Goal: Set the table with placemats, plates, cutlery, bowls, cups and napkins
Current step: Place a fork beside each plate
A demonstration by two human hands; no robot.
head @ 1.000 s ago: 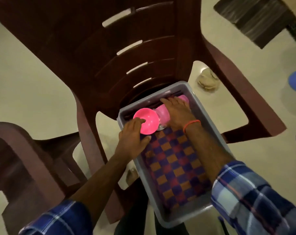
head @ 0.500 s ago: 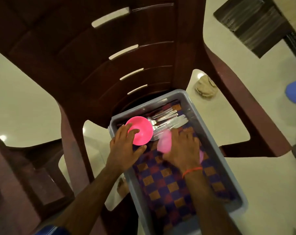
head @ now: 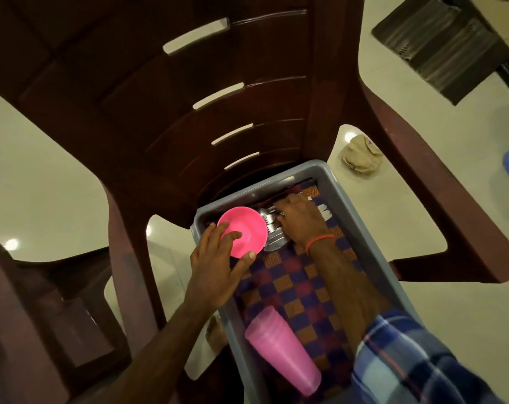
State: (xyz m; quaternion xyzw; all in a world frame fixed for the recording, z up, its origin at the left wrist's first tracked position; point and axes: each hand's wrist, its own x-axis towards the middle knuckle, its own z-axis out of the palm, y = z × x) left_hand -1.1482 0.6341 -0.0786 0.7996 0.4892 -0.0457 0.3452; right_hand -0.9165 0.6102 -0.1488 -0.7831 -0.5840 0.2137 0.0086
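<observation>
Inside grey bin (head: 359,225) | left hand (head: 215,272) grips pink bowl (head: 247,225) | right hand (head: 301,220) — fingers curled on cutlery (head: 272,243)

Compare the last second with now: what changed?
The right hand carried the pink cups from the far end of the bin to its near end, let go, and went back to the cutlery. The left hand stayed holding the pink bowl.

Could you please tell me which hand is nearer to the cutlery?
Right. The right hand touches the cutlery; the left hand holds the pink bowl beside it.
</observation>
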